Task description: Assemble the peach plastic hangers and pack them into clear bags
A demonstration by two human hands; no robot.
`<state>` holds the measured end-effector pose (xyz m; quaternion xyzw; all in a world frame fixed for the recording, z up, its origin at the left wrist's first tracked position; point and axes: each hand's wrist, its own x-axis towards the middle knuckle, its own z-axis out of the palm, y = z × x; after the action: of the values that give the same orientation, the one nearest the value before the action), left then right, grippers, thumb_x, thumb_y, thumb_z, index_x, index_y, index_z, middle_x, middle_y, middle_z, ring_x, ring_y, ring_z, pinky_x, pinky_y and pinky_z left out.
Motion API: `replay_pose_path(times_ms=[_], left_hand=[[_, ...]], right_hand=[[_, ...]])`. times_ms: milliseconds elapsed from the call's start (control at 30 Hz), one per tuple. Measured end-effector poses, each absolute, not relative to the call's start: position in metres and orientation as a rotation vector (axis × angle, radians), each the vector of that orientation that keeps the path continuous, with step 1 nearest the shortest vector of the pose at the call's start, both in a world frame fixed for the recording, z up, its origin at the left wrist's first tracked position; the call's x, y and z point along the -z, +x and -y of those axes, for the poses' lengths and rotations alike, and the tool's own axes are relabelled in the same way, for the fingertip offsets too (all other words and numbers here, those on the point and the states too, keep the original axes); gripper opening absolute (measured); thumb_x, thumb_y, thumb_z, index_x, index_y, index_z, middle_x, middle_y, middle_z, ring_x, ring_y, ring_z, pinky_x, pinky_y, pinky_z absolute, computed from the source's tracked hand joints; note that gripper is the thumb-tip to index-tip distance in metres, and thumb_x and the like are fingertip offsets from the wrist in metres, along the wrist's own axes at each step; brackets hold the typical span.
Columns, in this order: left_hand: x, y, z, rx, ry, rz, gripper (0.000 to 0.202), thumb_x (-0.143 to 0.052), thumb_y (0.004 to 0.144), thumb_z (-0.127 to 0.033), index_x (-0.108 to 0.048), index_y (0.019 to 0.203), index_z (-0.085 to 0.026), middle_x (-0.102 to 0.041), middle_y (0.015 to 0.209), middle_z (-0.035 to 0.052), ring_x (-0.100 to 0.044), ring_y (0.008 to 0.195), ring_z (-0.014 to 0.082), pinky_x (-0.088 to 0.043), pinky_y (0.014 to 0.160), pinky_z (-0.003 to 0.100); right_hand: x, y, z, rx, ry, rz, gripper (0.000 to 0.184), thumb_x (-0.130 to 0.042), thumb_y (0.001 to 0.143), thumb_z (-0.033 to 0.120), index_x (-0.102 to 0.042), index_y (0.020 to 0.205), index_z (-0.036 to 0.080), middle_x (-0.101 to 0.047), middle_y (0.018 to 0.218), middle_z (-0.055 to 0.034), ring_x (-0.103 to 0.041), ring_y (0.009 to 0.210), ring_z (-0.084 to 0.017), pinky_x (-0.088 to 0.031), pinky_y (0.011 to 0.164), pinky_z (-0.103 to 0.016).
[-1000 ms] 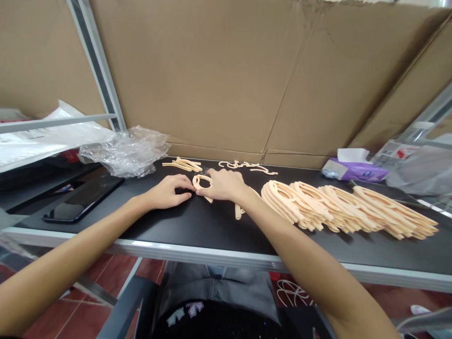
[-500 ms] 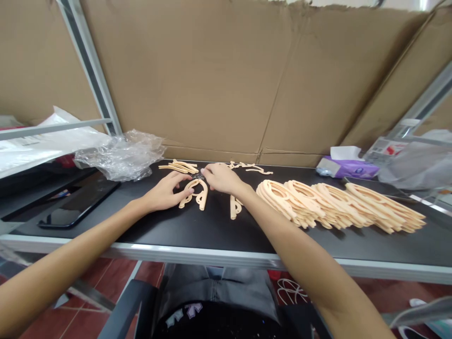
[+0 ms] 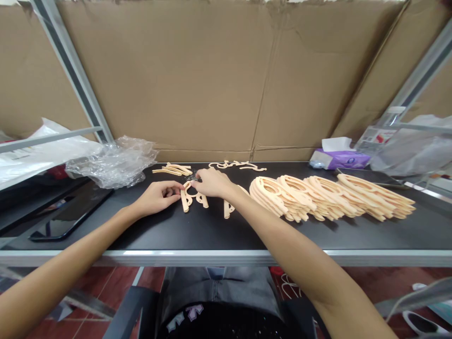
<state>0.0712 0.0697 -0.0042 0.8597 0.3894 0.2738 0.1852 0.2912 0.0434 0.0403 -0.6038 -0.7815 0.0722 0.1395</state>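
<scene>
My left hand [image 3: 160, 197] pinches the left edge of an arched, peach-coloured plastic folding hanger [image 3: 185, 203] lying on the black tabletop. At the hanger's top, my right hand [image 3: 213, 182] has its fingers curled down; what they hold, if anything, is hidden. Small shiny bits [image 3: 192, 176] lie just behind the hanger by the right fingertips, too small to name. A second peach hanger [image 3: 227, 209] rests partly under my right wrist. Farther back are a small pile of thin peach strips [image 3: 173, 169] and some loose hook-shaped peach pieces [image 3: 235, 164].
Overlapping stacks of peach hangers [image 3: 318, 195] fill the right side of the table [image 3: 205, 235]. Behind them sit a purple tissue pack [image 3: 344, 159] and a dark flat tray [image 3: 370, 177]. At left are crumpled clear plastic [image 3: 116, 162] and a black phone-like slab [image 3: 70, 214]. Cardboard [image 3: 176, 80] walls the back.
The left hand has shifted from the hanger's inner side to its left edge, fingers more closed. The right hand stays at the hanger's top. The camera view has moved slightly.
</scene>
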Motion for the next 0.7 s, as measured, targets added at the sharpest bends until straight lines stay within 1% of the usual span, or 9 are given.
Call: replay_pose_path(times_ms=[67,167,267,333,400,567,700], left_hand=[[0.0043,0.0726,-0.0682,-0.789,2.415,-1.098,0.032,-0.066,0.082,-0.046,-0.071,0.095,-0.017,-0.061,0.070,-0.0013,-0.048,0.059,0.0115,-0.038,0.056,0.023],[0.0041,0.0734,-0.0682,-0.786,2.419,-1.102,0.032,-0.068,0.081,-0.049,-0.066,0.084,-0.017,-0.059,0.067,-0.0023,-0.046,0.058,0.0109,-0.036,0.055,0.023],[0.0037,0.0737,-0.0689,-0.773,2.457,-1.092,0.031,-0.066,0.082,-0.047,-0.065,0.077,-0.017,-0.058,0.065,-0.0025,-0.045,0.058,0.0107,-0.036,0.056,0.023],[0.0032,0.0742,-0.0687,-0.782,2.470,-1.081,0.028,-0.065,0.082,-0.045,-0.065,0.076,-0.017,-0.058,0.065,-0.0026,-0.046,0.059,0.0110,-0.036,0.057,0.023],[0.0026,0.0748,-0.0681,-0.786,2.473,-1.069,0.026,-0.066,0.081,-0.043,-0.065,0.076,-0.017,-0.059,0.065,-0.0028,-0.047,0.059,0.0112,-0.037,0.058,0.023],[0.0028,0.0745,-0.0675,-0.788,2.455,-1.052,0.024,-0.066,0.080,-0.041,-0.066,0.077,-0.017,-0.061,0.067,-0.0027,-0.047,0.059,0.0108,-0.037,0.058,0.023],[0.0028,0.0739,-0.0678,-0.785,2.439,-1.059,0.023,-0.067,0.080,-0.041,-0.066,0.078,-0.017,-0.061,0.066,-0.0030,-0.048,0.059,0.0107,-0.037,0.058,0.022]], right_hand=[[-0.0421,0.2902,-0.0397,-0.196,-1.756,2.280,0.055,-0.051,0.091,0.057,-0.066,0.127,0.019,-0.068,0.130,-0.0186,-0.063,0.121,-0.038,-0.051,0.094,-0.048],[-0.0434,0.2881,-0.0349,-0.213,-1.749,2.329,0.066,-0.055,0.085,0.066,-0.064,0.131,0.020,-0.068,0.130,-0.0182,-0.063,0.120,-0.039,-0.051,0.095,-0.049],[-0.0427,0.2871,-0.0331,-0.251,-1.726,2.370,0.085,-0.066,0.075,0.071,-0.054,0.143,0.022,-0.063,0.139,-0.0178,-0.060,0.126,-0.039,-0.051,0.096,-0.048],[-0.0418,0.2873,-0.0334,-0.279,-1.707,2.417,0.098,-0.073,0.068,0.071,-0.047,0.149,0.024,-0.058,0.145,-0.0178,-0.057,0.129,-0.039,-0.050,0.098,-0.048],[-0.0413,0.2878,-0.0342,-0.304,-1.699,2.444,0.105,-0.078,0.065,0.069,-0.043,0.153,0.024,-0.056,0.147,-0.0178,-0.055,0.131,-0.039,-0.049,0.100,-0.048],[-0.0425,0.2893,-0.0364,-0.400,-1.703,2.392,0.102,-0.082,0.067,0.057,-0.042,0.153,0.021,-0.057,0.146,-0.0169,-0.057,0.130,-0.035,-0.049,0.101,-0.041],[-0.0423,0.2935,-0.0396,-0.419,-1.723,2.339,0.104,-0.083,0.065,0.053,-0.040,0.154,0.021,-0.056,0.147,-0.0172,-0.058,0.129,-0.033,-0.049,0.100,-0.039]])
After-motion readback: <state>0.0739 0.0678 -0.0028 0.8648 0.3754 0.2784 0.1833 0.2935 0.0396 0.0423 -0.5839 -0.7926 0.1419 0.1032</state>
